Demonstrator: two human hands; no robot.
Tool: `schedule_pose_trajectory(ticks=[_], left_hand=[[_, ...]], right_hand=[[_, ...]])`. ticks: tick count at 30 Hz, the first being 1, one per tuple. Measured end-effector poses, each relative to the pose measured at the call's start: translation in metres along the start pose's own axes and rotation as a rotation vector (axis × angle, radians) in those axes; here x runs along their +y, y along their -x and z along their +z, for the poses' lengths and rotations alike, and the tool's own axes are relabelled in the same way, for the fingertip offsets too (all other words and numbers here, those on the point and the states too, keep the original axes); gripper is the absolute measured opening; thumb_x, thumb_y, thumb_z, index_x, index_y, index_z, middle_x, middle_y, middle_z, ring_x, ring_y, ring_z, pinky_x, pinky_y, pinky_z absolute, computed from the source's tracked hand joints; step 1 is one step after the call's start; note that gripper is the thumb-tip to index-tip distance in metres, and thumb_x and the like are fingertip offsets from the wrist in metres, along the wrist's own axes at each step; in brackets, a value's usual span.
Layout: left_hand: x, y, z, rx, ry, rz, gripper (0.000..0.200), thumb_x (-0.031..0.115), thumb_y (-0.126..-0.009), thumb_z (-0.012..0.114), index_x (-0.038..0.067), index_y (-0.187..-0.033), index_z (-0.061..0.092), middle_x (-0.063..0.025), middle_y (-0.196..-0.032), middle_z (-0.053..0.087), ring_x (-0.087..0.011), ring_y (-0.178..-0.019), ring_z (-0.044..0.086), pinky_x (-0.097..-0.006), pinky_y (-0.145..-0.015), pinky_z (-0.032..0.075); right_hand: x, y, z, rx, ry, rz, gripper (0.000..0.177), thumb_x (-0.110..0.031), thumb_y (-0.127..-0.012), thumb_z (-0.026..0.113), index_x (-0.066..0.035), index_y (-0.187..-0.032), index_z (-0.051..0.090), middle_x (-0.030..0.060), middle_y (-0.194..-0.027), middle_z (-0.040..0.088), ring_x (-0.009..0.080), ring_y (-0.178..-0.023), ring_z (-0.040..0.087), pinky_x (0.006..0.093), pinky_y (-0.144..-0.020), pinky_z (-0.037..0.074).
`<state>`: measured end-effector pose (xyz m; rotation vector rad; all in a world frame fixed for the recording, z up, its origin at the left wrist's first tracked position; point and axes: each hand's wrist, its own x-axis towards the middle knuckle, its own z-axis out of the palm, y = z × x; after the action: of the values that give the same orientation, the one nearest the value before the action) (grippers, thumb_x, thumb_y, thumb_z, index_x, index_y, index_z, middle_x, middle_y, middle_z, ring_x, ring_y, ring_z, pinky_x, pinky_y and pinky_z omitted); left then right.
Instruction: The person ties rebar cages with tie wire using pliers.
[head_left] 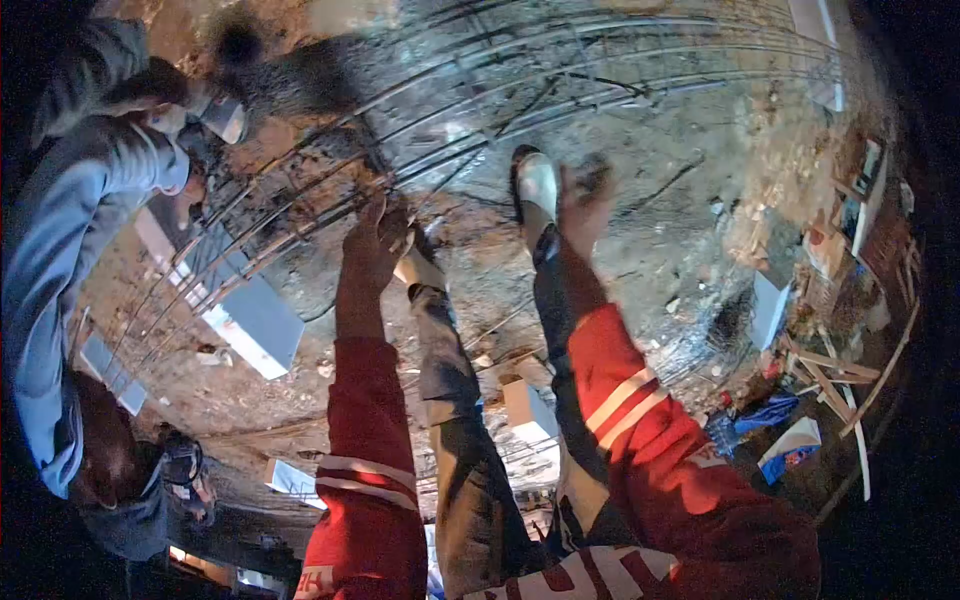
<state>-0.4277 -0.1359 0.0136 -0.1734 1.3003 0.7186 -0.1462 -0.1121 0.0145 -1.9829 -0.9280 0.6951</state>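
Note:
Long thin metal bars, tied with crosspieces, curve across the upper part of the view above the ground. My left hand, in a red sleeve, is at the lowest bars with its fingers closed around something I cannot make out. Just right of my shoe, my right hand is held away from the bars, blurred by motion, and its fingers cannot be told apart. My shoe stands on the ground between the hands.
A co-worker in a grey-blue top bends at the left, a hand near the bars. A white block lies below the bars. At the right are another block, wooden strips and a blue bag.

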Motion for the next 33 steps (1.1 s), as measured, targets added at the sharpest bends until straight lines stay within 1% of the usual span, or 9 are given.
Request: schedule_pose_trajectory(ticks=[9,16,19,21,24,27,29,30,33], left_hand=[[0.0,-0.023,-0.037,-0.266,-0.297,0.079,0.033,0.038,-0.087,0.065,0.012,-0.106,0.063,0.0008,-0.092,0.063,-0.0135,-0.08,0.057,-0.0297,-0.066,0.045],[0.021,0.014,0.024,0.233,-0.551,0.158,0.032,0.027,-0.081,0.071,0.004,-0.102,0.066,-0.0044,-0.087,0.065,-0.0132,-0.077,0.061,-0.032,-0.061,0.049],[0.011,0.015,0.036,0.363,-0.593,0.294,0.029,0.028,-0.082,0.07,0.006,-0.1,0.067,-0.0011,-0.076,0.064,-0.0132,-0.07,0.06,-0.0319,-0.059,0.047],[-0.003,-0.001,0.014,0.353,-0.603,0.384,0.028,0.029,-0.085,0.067,0.002,-0.092,0.071,-0.0094,-0.086,0.071,-0.0201,-0.072,0.063,-0.0381,-0.058,0.048],[-0.011,-0.008,-0.023,0.447,-1.946,0.94,0.038,0.038,-0.09,0.057,0.002,-0.089,0.07,-0.0189,-0.081,0.067,-0.0312,-0.078,0.065,-0.0426,-0.064,0.049],[0.049,0.034,0.022,0.634,-1.396,0.597,0.046,0.045,-0.088,0.058,0.001,-0.085,0.069,-0.0181,-0.077,0.066,-0.0309,-0.076,0.066,-0.0434,-0.066,0.049],[0.06,0.015,0.019,0.583,-1.314,0.868,0.051,0.05,-0.086,0.057,0.001,-0.081,0.069,-0.0172,-0.075,0.066,-0.0319,-0.071,0.066,-0.0428,-0.067,0.049],[0.068,0.002,0.022,0.411,-1.371,0.85,0.056,0.054,-0.086,0.055,0.0,-0.081,0.069,-0.017,-0.074,0.066,-0.0313,-0.071,0.066,-0.0425,-0.068,0.049],[0.077,-0.058,0.019,0.022,-1.5,0.606,0.065,0.061,-0.086,0.051,-0.002,-0.084,0.068,-0.0187,-0.078,0.067,-0.0313,-0.078,0.066,-0.0428,-0.073,0.049]], right_hand=[[0.017,-0.168,-0.054,-0.131,0.121,-0.04,0.034,-0.026,-0.083,0.071,0.001,-0.103,0.063,-0.0032,-0.064,0.053,0.0097,-0.058,0.039,0.0296,-0.052,0.033],[-0.045,-0.185,-0.09,-0.131,-0.54,0.014,0.04,-0.037,-0.096,0.047,-0.004,-0.116,0.055,0.0094,-0.12,0.056,0.0193,-0.111,0.05,0.0406,-0.099,0.038],[-0.098,-0.184,-0.12,-0.098,0.213,-0.503,0.035,-0.041,-0.093,0.053,-0.011,-0.111,0.054,0.0021,-0.092,0.059,0.0195,-0.077,0.054,0.0315,-0.068,0.045],[-0.131,-0.163,-0.119,-0.597,-1.114,-0.034,0.038,-0.043,-0.092,0.055,-0.011,-0.111,0.054,0.0028,-0.089,0.058,0.0184,-0.077,0.054,0.0275,-0.064,0.043],[-0.151,-0.081,-0.099,-0.408,-0.796,0.413,0.042,-0.037,-0.092,0.053,-0.005,-0.118,0.053,0.0066,-0.102,0.06,0.0182,-0.089,0.057,0.0299,-0.072,0.046],[-0.089,-0.019,-0.06,-1.149,-0.102,0.651,0.032,-0.019,-0.087,0.057,0.0,-0.113,0.058,0.0045,-0.094,0.06,0.0111,-0.086,0.057,0.0272,-0.068,0.046],[-0.072,0.044,-0.02,-1.212,-0.373,0.863,0.04,-0.011,-0.085,0.058,-0.003,-0.124,0.051,0.0041,-0.096,0.057,0.0115,-0.086,0.057,0.03,-0.074,0.052],[-0.019,0.074,-0.005,-1.357,-0.101,0.202,0.045,-0.011,-0.087,0.055,-0.004,-0.13,0.046,0.0058,-0.1,0.057,0.0136,-0.087,0.057,0.0325,-0.081,0.053],[0.0,0.114,0.048,-1.188,-0.032,0.11,0.047,-0.007,-0.084,0.054,-0.005,-0.13,0.046,0.0113,-0.101,0.059,0.0185,-0.087,0.06,0.0363,-0.079,0.052]])
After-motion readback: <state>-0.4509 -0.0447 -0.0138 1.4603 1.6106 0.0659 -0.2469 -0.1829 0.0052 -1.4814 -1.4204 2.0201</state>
